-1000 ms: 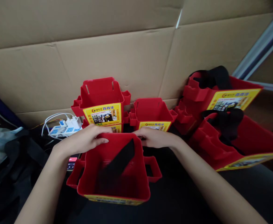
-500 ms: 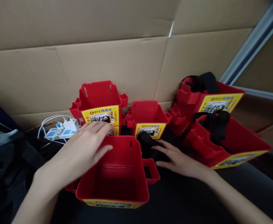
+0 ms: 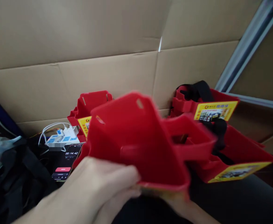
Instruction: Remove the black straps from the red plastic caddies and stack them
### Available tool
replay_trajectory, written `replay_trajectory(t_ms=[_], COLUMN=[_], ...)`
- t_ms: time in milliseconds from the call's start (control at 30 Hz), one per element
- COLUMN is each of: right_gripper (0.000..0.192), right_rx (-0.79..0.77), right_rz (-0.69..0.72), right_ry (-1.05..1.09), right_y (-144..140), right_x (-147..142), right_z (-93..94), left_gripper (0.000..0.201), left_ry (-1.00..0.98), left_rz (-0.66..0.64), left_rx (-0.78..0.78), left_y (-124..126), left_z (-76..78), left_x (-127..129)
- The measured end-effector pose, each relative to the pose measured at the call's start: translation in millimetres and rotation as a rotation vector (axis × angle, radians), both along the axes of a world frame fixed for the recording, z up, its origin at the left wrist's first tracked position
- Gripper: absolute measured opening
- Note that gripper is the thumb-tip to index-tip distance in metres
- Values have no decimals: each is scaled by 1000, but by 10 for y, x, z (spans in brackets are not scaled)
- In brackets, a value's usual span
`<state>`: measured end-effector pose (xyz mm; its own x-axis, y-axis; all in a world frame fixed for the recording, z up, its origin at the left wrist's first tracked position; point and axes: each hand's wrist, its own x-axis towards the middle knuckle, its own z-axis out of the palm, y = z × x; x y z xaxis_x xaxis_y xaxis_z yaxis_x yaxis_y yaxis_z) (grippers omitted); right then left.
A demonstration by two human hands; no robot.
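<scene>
**Red bin lifted and tilted in both hands**

A cardboard wall [image 3: 117, 71] backs the work area. Red bins with black straps [image 3: 222, 133] lie at the right; a further red bin [image 3: 84, 104] stands at the rear left, with a power strip [image 3: 61, 138] and a phone [image 3: 65, 161] beside it.

The held red bin [image 3: 138, 143], blurred, is raised at centre and tipped, its opening facing the person. The left hand [image 3: 99, 186] is closed over the bin's near lower rim. The right hand [image 3: 180, 205] is beneath the bin, mostly hidden; its grip cannot be determined.

Judged step: handling the lifted bin. The next move calls for a firm two-handed hold and clearance from the bins at the right.
</scene>
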<state>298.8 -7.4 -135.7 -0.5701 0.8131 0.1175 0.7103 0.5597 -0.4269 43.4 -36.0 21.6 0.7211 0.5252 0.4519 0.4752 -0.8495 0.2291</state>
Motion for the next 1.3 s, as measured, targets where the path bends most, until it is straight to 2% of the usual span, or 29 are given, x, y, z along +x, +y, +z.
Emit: replay_trajectory(t_ms=[67,133,233,367,533,800,900,1000,1067,1133,1200,1233,1300], right_gripper=[61,67,68,67,67,79,75,71,70,70,72,73,70], right_rx=[-21,-50,-75,-76,-75,-76,-66,-52,-42,-26,-2,15,65], right_rz=[-6,-5,-6,-6,-1,41,32,-23,-69,-98,-82,-68,-61], right_ry=[-33,-64,-70,-60,-53,-87,-74,-80,-92,-98,-85,-74,-58], right_y=[-19,-40,-63,-72,-70,-47,-33,-33,-41,-54,-77,-93,-138], right_x=[-9,-29,-58,-69,-63,-30,-26,-31,-37,-42,-42,-36,5], right_z=[24,61,105,109,91,41,24,22,23,29,51,71,139], left_gripper=[21,17,27,32,32,33,33,40,47,54,71,88,109], left_ry=[-77,-121,-71,162,304,408,409,352,251,136,123,184,324], left_rz=[-39,-55,-87,-4,51,4,6,58,87,25,-139,-196,-210], left_rx=[73,160,213,227,169,133,145,187,250,291,215,114,-86], left_y=[156,403,834,1302,1585,1659,1646,1531,1377,1186,1001,922,802], left_z=[302,519,660,584,416,413,418,389,305,119,-186,-372,-765], left_x=[284,606,1040,1357,1422,1409,1430,1437,1406,1321,1175,1085,893])
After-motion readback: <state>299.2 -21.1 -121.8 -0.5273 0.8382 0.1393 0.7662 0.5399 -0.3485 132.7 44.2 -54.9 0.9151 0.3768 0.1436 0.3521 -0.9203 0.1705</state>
